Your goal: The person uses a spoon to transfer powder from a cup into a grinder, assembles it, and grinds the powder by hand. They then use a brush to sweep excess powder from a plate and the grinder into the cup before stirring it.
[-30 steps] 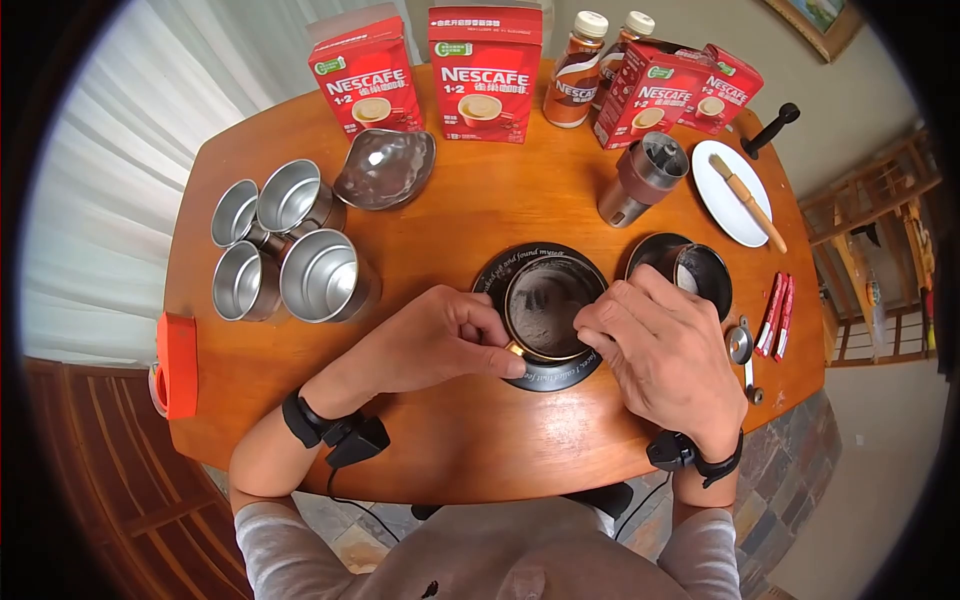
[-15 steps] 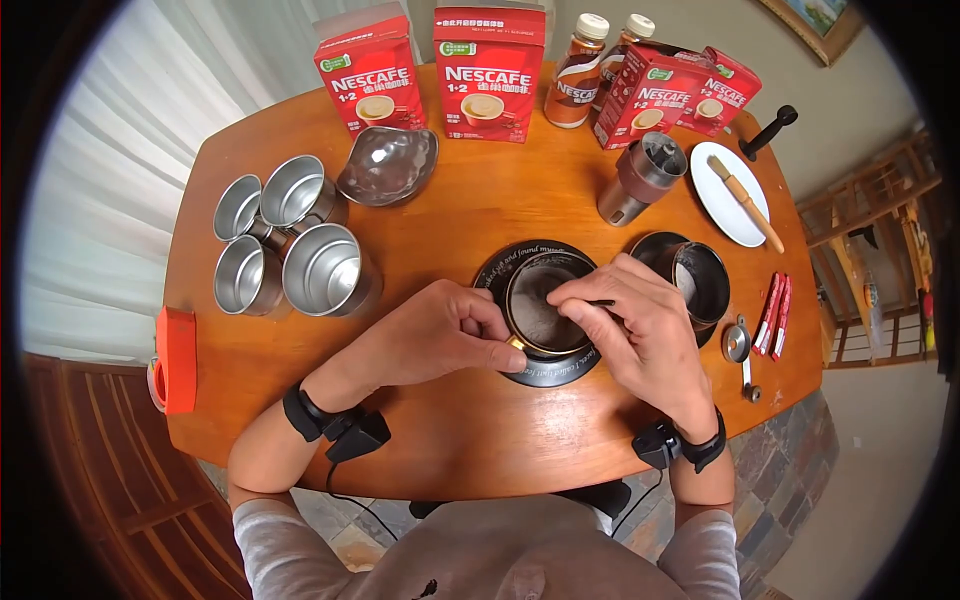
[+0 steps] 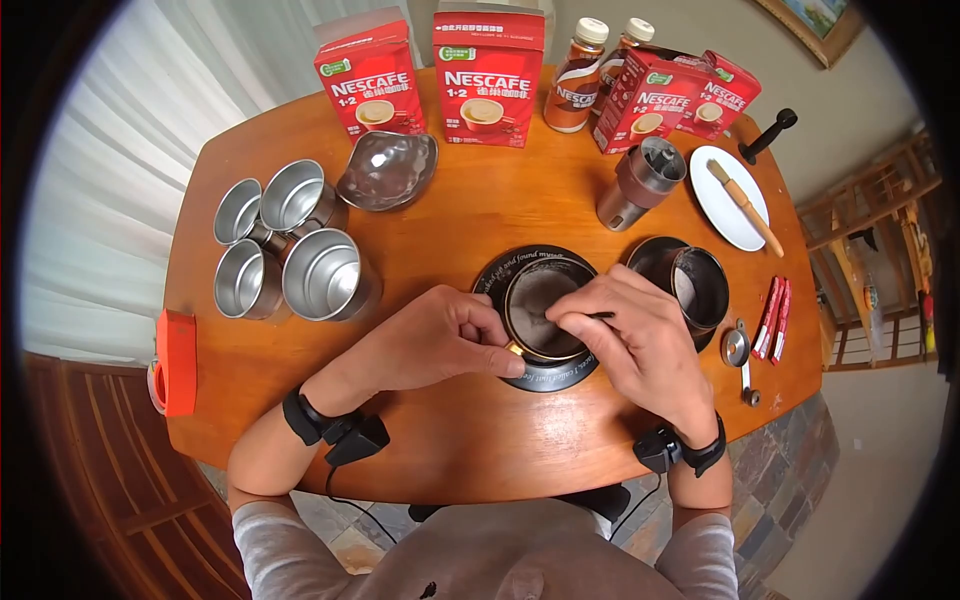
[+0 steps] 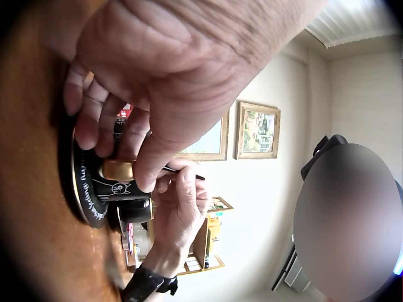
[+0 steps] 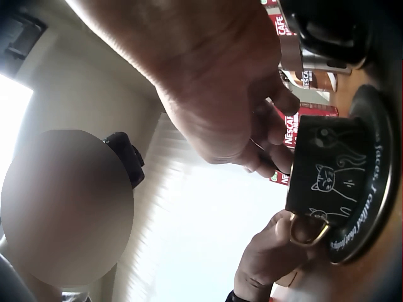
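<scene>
A black cup (image 5: 327, 170) with white cat drawings stands on a black saucer (image 3: 550, 378) that carries white lettering. Inside it is a greyish-brown content. At the cup's gold handle (image 4: 117, 170), my left hand (image 3: 450, 342) holds on with thumb and fingers. My right hand (image 3: 640, 345) is over the cup's right rim and pinches a thin dark stick (image 4: 195, 175). The stick's lower end is hidden by the fingers and the cup. A second black cup (image 3: 710, 285) on its saucer is just beyond my right hand.
Several steel cups (image 3: 325, 275) stand at left, near a glass bowl (image 3: 388, 170). Red Nescafe boxes (image 3: 488, 85) and bottles (image 3: 575, 80) line the back. At right are a grinder (image 3: 640, 185), a white plate (image 3: 712, 205) with a brush (image 3: 745, 205), red sachets (image 3: 775, 320) and a measuring spoon (image 3: 736, 347).
My right hand has shifted left from the cup's right rim to farther over its opening, and the stick now shows above the fingers. My left hand stays at the handle.
</scene>
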{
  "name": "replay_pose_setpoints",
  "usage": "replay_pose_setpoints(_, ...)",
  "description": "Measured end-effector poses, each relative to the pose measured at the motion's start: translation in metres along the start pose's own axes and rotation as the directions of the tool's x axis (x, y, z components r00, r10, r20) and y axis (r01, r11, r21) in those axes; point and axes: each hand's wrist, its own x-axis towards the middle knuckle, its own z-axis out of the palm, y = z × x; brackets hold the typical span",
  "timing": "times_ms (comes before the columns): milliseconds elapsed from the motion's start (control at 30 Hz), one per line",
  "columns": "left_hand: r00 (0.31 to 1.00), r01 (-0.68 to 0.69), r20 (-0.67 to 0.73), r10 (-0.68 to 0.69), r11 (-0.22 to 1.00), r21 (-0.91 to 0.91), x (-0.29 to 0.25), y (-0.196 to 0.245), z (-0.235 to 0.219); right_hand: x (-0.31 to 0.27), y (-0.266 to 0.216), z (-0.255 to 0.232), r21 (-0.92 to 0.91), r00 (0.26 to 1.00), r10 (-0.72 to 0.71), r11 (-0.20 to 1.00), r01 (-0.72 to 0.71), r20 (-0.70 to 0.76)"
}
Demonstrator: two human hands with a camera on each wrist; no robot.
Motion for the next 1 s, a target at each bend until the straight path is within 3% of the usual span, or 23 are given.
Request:
replay_pose_setpoints(200, 1.0, -0.009, 0.004, 0.009, 1.0, 0.022, 0.0, 0.001, 0.0, 0.0, 0.0, -0.013, -0.24, 0.994, 0.021, 0.97, -0.046, -0.104)
replay_pose_setpoints(333, 1.0, 0.017, 0.01, -0.017, 1.0, -0.002, -0.001, 0.005, -0.001, -0.002, -0.001, -0.016, -0.055, 0.999, 0.038, 0.998, -0.037, 0.024)
replay_pose_setpoints(467, 1.0, 0.0, 0.004, 0.0, 1.0, 0.02, -0.001, 0.005, 0.0, 0.003, -0.001, -0.003, -0.149, 0.995, -0.048, 0.988, 0.036, -0.085)
replay_pose_setpoints(600, 1.0, 0.0, 0.001, 0.0, 1.0, 0.015, -0.001, 0.002, -0.001, -0.003, 0.002, -0.016, -0.119, 0.997, 0.057, 0.991, -0.064, -0.059)
replay_pose_setpoints(733, 1.0, 0.001, 0.002, -0.001, 1.0, 0.024, -0.001, 0.004, 0.0, 0.0, 0.001, -0.006, -0.134, 0.996, -0.027, 0.991, 0.016, -0.082)
replay_pose_setpoints(867, 1.0, -0.006, -0.008, 0.006, 1.0, 0.017, -0.001, 0.002, 0.0, -0.004, 0.002, -0.015, -0.113, 0.997, 0.057, 0.992, -0.062, -0.043)
replay_pose_setpoints(1000, 1.0, 0.0, -0.001, 0.001, 1.0, 0.024, -0.001, 0.004, 0.0, 0.0, -0.002, -0.005, -0.145, 0.997, -0.018, 0.989, 0.007, -0.077)
